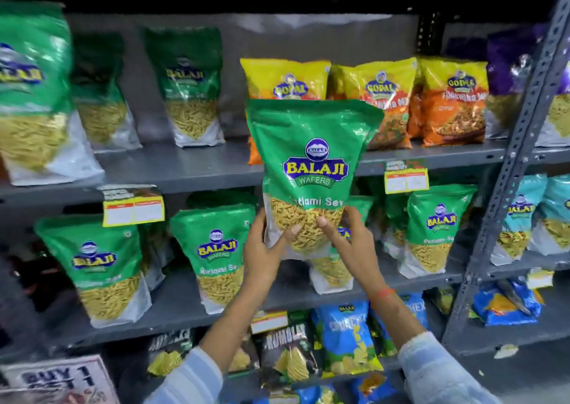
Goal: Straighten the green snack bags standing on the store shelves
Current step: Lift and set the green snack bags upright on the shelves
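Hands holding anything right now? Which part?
Both hands, left and right, hold one green bag by its lower clear part, one at each bottom corner.

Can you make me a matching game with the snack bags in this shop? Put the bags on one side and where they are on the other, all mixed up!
Bags:
1. Green bag in front
2. Yellow bag
3. Purple bag
4. Blue bag

Places:
A. Far right on the top shelf
B. Low shelf, below the hands
C. Held up at its bottom by the left hand and right hand
D. Top shelf, right behind the held bag

Pairs: 1-C, 2-D, 3-A, 4-B
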### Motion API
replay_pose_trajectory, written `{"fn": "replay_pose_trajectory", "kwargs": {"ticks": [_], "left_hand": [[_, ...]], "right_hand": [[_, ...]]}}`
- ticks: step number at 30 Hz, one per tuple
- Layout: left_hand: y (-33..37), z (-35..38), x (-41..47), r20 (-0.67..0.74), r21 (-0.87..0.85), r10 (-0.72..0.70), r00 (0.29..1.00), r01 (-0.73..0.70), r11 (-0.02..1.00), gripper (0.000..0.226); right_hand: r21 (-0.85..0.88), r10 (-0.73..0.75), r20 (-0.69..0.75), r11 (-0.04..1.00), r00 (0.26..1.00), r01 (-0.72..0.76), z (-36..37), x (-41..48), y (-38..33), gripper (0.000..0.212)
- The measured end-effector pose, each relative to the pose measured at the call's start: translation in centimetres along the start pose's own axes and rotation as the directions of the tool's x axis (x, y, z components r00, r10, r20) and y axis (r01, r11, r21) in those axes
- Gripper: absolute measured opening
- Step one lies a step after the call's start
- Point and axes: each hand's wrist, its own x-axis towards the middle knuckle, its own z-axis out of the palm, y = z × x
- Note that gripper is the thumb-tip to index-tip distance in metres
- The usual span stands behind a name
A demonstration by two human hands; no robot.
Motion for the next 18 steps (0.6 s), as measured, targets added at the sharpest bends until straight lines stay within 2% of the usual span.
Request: {"fn": "replay_pose_trajectory", "kwargs": {"ticks": [6,12,15,18], "left_hand": [[4.9,-6.1,3.6,-0.116,-0.046,0.091,0.989,-0.097,0.994,0.045],[8.1,-10.5,7.7,-0.187,-0.03,0.127,0.974,-0.135,0.99,0.048],[8.7,-12.3,9.9,-0.195,-0.02,0.128,0.972,-0.134,0.991,0.045],[8.7,-13.9,12.1,-0.204,0.022,0.116,0.972,-0.114,0.993,0.039]], "right_hand": [[-0.002,-0.077,0.091,0.997,0.993,0.078,4.4,4.3,-7.2,0.055],[0.01,-0.198,0.164,0.98,0.966,0.199,8.2,9.0,-12.3,0.057],[0.024,-0.197,0.18,0.98,0.964,0.196,10.4,10.9,-13.8,0.061],[0.039,-0.174,0.204,0.985,0.963,0.169,12.6,12.7,-14.5,0.056]]}}
